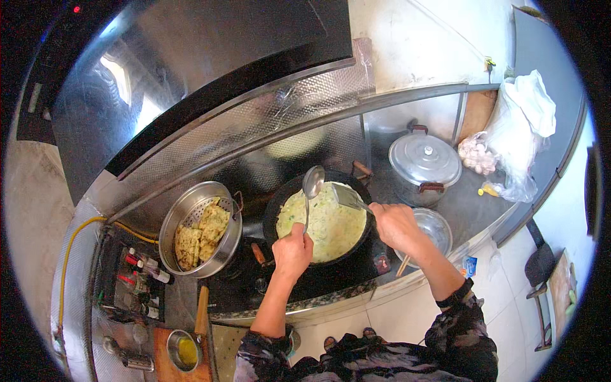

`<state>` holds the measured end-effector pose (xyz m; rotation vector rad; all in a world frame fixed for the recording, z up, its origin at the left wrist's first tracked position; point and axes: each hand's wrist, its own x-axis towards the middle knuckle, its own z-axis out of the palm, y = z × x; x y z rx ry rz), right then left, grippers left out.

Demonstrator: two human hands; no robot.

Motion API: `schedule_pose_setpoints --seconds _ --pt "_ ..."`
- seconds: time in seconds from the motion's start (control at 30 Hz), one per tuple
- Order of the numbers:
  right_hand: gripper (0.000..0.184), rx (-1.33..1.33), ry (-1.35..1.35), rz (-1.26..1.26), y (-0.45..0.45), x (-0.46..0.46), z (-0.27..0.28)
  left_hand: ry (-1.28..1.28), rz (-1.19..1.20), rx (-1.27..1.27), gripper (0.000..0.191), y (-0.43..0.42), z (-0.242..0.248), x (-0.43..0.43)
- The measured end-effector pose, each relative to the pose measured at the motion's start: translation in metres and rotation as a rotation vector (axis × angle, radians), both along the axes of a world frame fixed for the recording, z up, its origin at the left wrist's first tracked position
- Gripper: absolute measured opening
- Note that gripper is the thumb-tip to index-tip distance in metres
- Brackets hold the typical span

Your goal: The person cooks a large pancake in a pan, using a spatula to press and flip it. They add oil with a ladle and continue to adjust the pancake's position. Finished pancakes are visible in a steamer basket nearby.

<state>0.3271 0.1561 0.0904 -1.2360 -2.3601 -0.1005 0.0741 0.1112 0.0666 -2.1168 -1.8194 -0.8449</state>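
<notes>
A pale batter pancake flecked with green point(329, 229) covers most of the floor of a dark frying pan point(271, 224) on the black stove. My left hand point(292, 250) grips the handle of a metal ladle point(313, 182), whose bowl is over the far side of the pan. In my right hand point(396, 224) is a metal spatula point(347, 196). Its flat blade lies at the pancake's far right part; whether it touches the batter I cannot tell. One wooden pan handle point(258, 253) points toward me, and another point(362, 168) sticks out at the back right.
Left of the pan stands a steel steamer pot point(167, 243) holding cooked pancakes point(200, 234). A lidded aluminium pot point(425, 160), a metal bowl point(441, 229) with chopsticks point(403, 265) and plastic bags point(520, 133) are on the right. Bottles point(148, 270) and a bowl of yellow liquid point(187, 351) sit left.
</notes>
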Motion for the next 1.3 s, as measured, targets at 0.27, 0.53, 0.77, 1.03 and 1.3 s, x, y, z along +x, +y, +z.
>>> schedule_pose_setpoints --seconds 0.27,0.53,0.77,1.03,1.3 --pt "0.021 0.011 -0.014 0.016 0.004 0.003 -0.001 0.037 0.092 0.028 0.012 -0.017 0.006 -0.010" --pt "0.026 0.026 -0.061 0.123 0.010 -0.024 0.002 0.072 0.182 -0.022 0.013 -0.046 0.003 -0.022" --pt "0.030 0.060 -0.059 0.174 -0.002 -0.011 0.005 0.028 0.090 0.021 0.014 -0.078 -0.002 -0.017" --pt "0.031 0.029 -0.093 0.166 -0.018 0.011 0.002 -0.049 0.019 -0.017 0.016 -0.096 -0.009 0.009" --pt "0.027 0.036 -0.107 0.144 -0.018 0.020 -0.001 -0.024 0.006 -0.055 0.016 -0.099 -0.016 0.025"
